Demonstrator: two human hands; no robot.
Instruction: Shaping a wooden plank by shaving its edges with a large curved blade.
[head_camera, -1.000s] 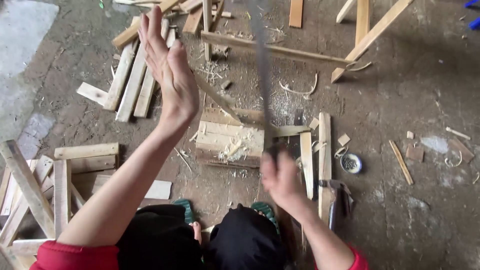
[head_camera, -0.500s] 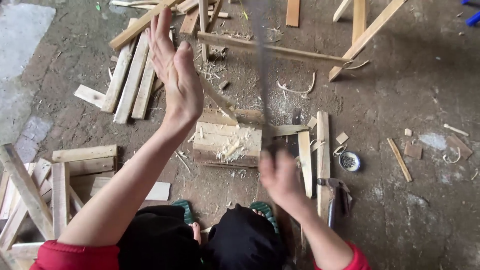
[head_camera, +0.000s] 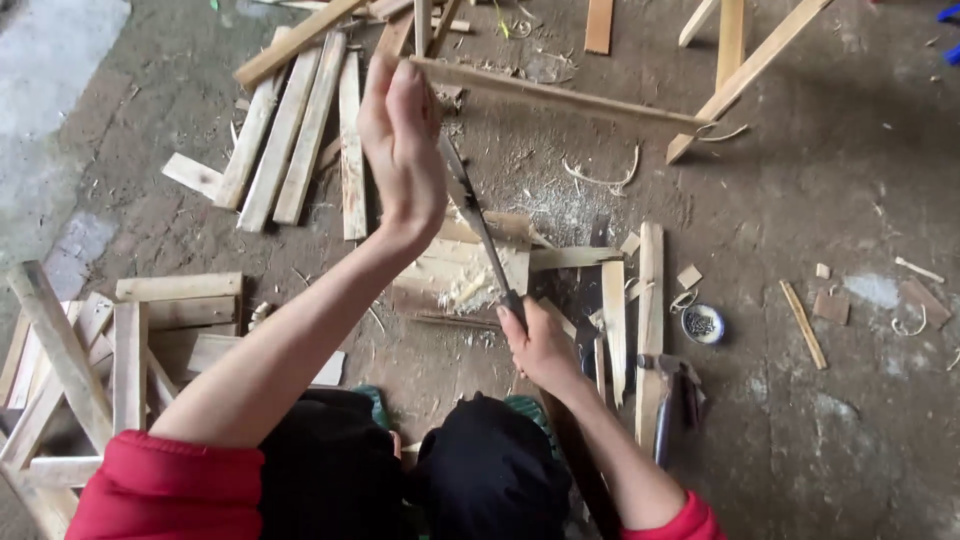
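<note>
On the dusty floor, the right hand has its grip closed on a blade running toward 11 o'clock; the left hand is flat against it, fingers straight.

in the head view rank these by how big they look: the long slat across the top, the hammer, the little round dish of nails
1. Long slat: clearly the longest, running across the top of the floor.
2. Hammer: far shorter, lying beside the right forearm.
3. Dish of nails: smallest.
All lie on the floor, so nearness hardly skews this.

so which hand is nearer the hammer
Right. The right hand grips the blade handle just left of the hammer on the floor; the left hand is raised far up beyond the wood block.
</note>
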